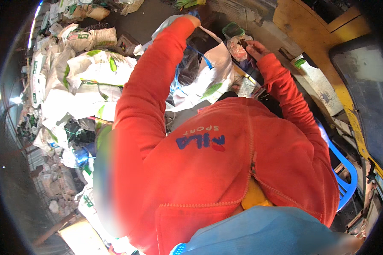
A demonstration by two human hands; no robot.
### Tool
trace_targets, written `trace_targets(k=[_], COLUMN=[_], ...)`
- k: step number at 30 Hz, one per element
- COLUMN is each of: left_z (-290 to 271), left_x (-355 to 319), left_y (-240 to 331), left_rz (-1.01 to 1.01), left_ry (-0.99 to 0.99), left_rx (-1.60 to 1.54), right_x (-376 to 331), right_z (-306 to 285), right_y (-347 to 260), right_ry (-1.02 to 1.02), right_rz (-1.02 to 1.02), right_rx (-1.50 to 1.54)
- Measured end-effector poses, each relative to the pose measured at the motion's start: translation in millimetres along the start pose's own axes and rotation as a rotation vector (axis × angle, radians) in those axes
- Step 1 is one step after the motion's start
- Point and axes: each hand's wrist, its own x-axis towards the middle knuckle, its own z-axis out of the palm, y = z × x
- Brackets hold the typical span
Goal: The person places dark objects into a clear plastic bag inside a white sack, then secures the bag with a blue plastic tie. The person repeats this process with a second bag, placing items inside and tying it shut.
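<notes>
My left hand (194, 21) is at the far rim of an open white sack (219, 63), its fingers mostly hidden behind the wrist and the sack's edge. Inside the sack show dark plastic (188, 70) and strips of blue plastic. Off to the right, my right hand (256, 51) has its thumb and fingers closed on a small dark piece (243, 43), too small to name. Just beyond it sits a clear plastic container with reddish contents (237, 47), and behind that a green-rimmed container (233, 29). Both my arms are in red sleeves.
Filled white sacks (100, 70) are piled along the left. A blue plastic chair (347, 178) stands at my right, beside a yellow frame (342, 85) with a dark pane. Grey rubble (57, 187) and a cardboard piece (83, 238) lie at lower left.
</notes>
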Motion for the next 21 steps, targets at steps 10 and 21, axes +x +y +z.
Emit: trace_targets(k=[10,21], left_z=[-13.5,-3.9], left_x=[-33.0,-45.8], left_y=[25.5,9.2], left_rz=[-0.319,-0.280], left_ry=[-0.394,-0.211], left_rx=[-1.092,-1.079], right_x=[139.0,169.6], right_z=[29.2,42.6], right_y=[-42.8,-53.9], right_ry=[0.063,-0.349], right_rz=[-0.325,-0.284], right_rx=[-0.917,-0.976])
